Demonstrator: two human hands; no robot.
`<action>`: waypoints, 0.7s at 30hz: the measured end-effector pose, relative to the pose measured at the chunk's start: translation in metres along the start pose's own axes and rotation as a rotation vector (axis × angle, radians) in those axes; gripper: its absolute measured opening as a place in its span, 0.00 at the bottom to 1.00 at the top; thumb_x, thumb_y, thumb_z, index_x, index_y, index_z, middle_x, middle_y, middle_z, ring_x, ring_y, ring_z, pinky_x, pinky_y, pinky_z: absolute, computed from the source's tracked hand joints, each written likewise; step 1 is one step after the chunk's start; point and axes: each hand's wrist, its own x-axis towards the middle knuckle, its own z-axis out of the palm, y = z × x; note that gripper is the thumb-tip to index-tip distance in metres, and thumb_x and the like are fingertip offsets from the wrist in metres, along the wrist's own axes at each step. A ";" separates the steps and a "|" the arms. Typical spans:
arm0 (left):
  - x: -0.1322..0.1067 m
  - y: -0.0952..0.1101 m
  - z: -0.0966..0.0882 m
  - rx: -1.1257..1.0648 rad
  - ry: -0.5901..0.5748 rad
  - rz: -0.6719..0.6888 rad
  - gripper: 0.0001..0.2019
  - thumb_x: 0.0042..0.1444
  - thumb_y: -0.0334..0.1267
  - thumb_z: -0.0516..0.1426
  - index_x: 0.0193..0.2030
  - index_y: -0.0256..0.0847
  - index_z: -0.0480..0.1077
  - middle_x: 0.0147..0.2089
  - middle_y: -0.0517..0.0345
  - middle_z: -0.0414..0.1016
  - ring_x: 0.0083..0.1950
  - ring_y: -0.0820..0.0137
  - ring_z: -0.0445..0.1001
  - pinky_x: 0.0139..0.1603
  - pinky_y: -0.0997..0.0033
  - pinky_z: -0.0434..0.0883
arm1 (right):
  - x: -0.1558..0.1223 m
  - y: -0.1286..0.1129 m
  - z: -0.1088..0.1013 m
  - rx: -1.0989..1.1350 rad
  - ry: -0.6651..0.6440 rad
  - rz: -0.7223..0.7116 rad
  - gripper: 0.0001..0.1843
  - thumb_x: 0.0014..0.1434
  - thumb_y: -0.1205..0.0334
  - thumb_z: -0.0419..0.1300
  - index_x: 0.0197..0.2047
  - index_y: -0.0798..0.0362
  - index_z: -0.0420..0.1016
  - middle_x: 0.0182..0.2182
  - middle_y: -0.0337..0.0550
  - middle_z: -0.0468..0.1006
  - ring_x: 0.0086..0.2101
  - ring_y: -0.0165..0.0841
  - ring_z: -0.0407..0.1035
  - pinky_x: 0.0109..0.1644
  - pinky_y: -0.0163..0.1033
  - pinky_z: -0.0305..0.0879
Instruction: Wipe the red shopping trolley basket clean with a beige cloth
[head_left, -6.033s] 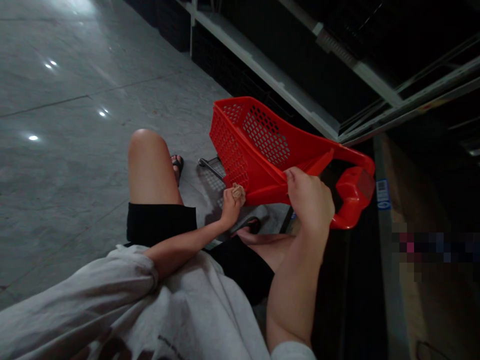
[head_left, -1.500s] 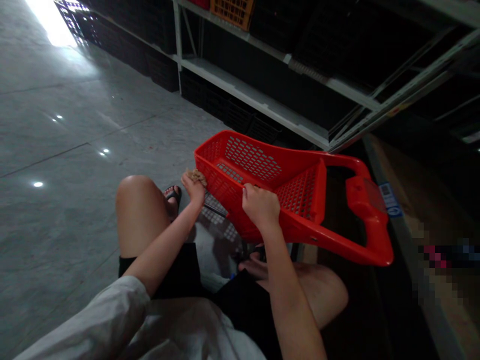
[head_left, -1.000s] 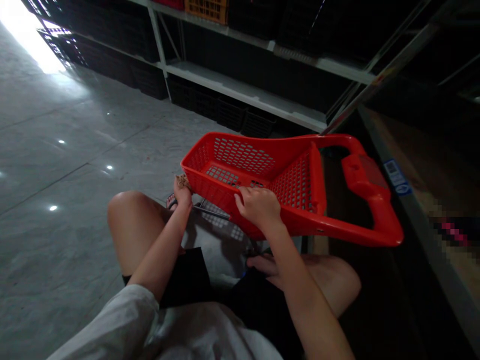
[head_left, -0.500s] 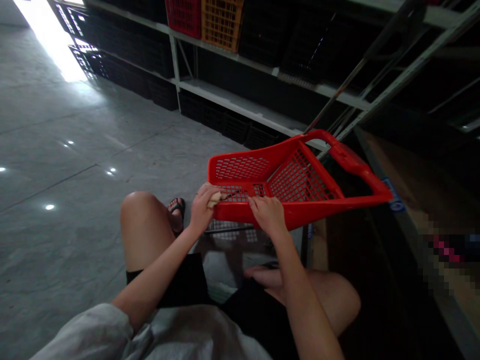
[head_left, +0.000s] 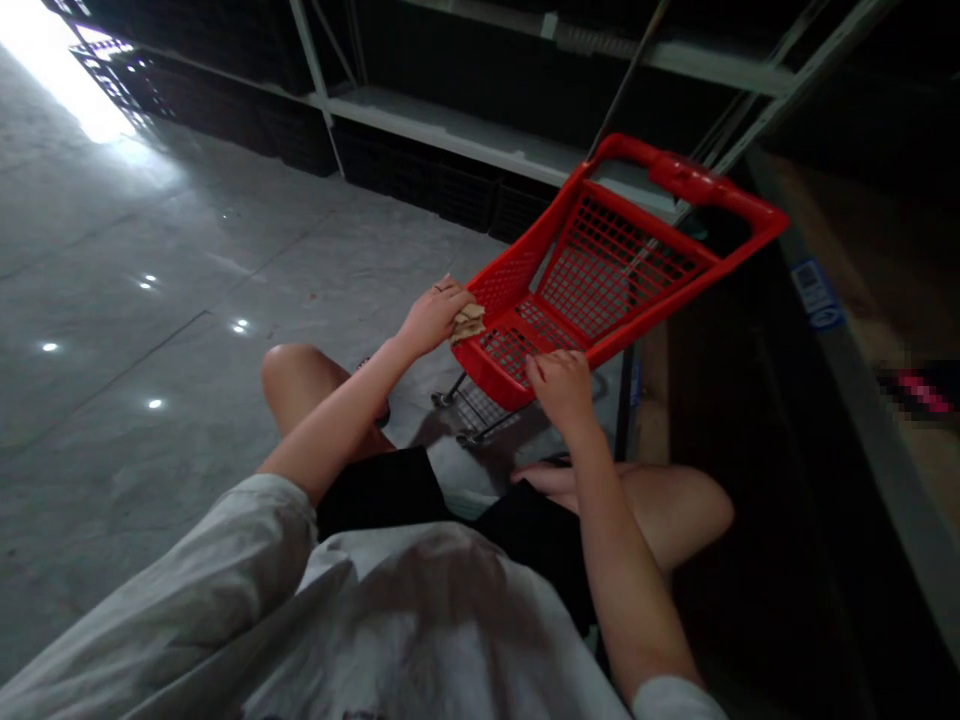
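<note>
In front of my knees stands a red plastic shopping cart (head_left: 654,308) with lattice sides, turned at an angle, its handle at the upper right. My left hand (head_left: 433,318) is closed around a crumpled tan cloth (head_left: 469,321), pressed against the cart's near left corner. On the near right part of the rim, my right hand (head_left: 564,385) has its fingers curled over the edge. Its fingertips are partly hidden inside the basket. Small wheels (head_left: 470,438) and a lower wire rack show beneath the cart.
Metal shelving (head_left: 465,140) with dark crates (head_left: 465,195) runs behind the cart. A long pole (head_left: 626,85) leans by the handle. At right is a wooden ledge (head_left: 862,285) with a blue label (head_left: 817,293). Grey floor (head_left: 150,450) stretches to the left.
The cart has swung round, so its near end now points toward me and its basket interior shows more. My left hand moved with the cloth to the near left corner. The view has tilted down.
</note>
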 end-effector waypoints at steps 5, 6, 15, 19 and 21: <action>0.006 0.011 0.009 0.047 -0.053 -0.004 0.15 0.51 0.26 0.53 0.43 0.43 0.73 0.47 0.52 0.77 0.62 0.58 0.71 0.77 0.49 0.52 | -0.013 -0.021 0.018 0.071 0.112 0.045 0.20 0.72 0.58 0.47 0.48 0.56 0.79 0.44 0.50 0.83 0.47 0.38 0.69 0.68 0.46 0.47; 0.002 0.016 0.010 0.049 -0.069 -0.014 0.15 0.50 0.25 0.53 0.43 0.44 0.73 0.46 0.52 0.77 0.60 0.57 0.72 0.75 0.50 0.56 | -0.014 -0.020 0.023 0.072 0.132 0.048 0.19 0.71 0.58 0.48 0.49 0.56 0.78 0.45 0.50 0.83 0.48 0.40 0.68 0.69 0.47 0.45; 0.006 0.050 0.017 0.296 -0.167 -0.024 0.09 0.57 0.33 0.54 0.43 0.42 0.72 0.43 0.46 0.79 0.45 0.55 0.78 0.49 0.60 0.72 | -0.020 0.022 0.018 0.205 0.108 0.011 0.17 0.66 0.59 0.54 0.54 0.52 0.77 0.51 0.45 0.83 0.53 0.40 0.68 0.73 0.49 0.44; 0.009 0.077 0.028 0.311 -0.233 -0.041 0.11 0.61 0.37 0.55 0.49 0.41 0.71 0.44 0.46 0.80 0.44 0.54 0.80 0.47 0.60 0.73 | -0.030 0.014 0.011 0.267 0.157 0.125 0.29 0.66 0.57 0.55 0.68 0.56 0.64 0.58 0.52 0.79 0.56 0.41 0.71 0.72 0.52 0.47; 0.011 0.091 0.035 0.272 -0.255 -0.120 0.17 0.61 0.39 0.56 0.56 0.40 0.68 0.42 0.46 0.80 0.43 0.51 0.80 0.47 0.57 0.74 | -0.032 0.000 0.009 0.320 0.144 0.157 0.37 0.67 0.53 0.54 0.74 0.59 0.52 0.60 0.57 0.76 0.57 0.43 0.71 0.67 0.51 0.55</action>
